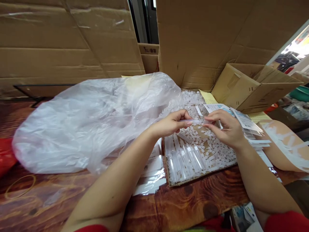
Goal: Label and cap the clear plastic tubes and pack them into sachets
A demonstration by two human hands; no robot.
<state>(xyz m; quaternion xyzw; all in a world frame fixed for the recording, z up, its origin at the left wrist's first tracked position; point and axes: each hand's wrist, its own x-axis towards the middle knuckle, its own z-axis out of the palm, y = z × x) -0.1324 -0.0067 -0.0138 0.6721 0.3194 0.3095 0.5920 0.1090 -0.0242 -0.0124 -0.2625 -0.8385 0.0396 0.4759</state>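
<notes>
At the far left edge of the frame lies a red thing, cut off by the border, and just below it 1 rubber band rests flat on the wooden table. A big clear plastic bag fills the left and middle of the frame, crumpled and puffed. What it holds cannot be told through the film.

Below the bag's right end, a stack of printed packets lies partly under the left forearm. The left hand, at the centre of the frame, pinches 1 end of a thin clear tube between thumb and fingertips. The tube sits level above a flat cardboard sheet. This sheet carries a loose heap of small white bits, and a row of clear tubes lies side by side at its lower left part.

The right hand pinches the tube's other end, its fingers curled in. Just right of it, printed cards fan out. At the upper right stands an open cardboard box; its inside is not visible. Tall cardboard panels line the top of the frame.
</notes>
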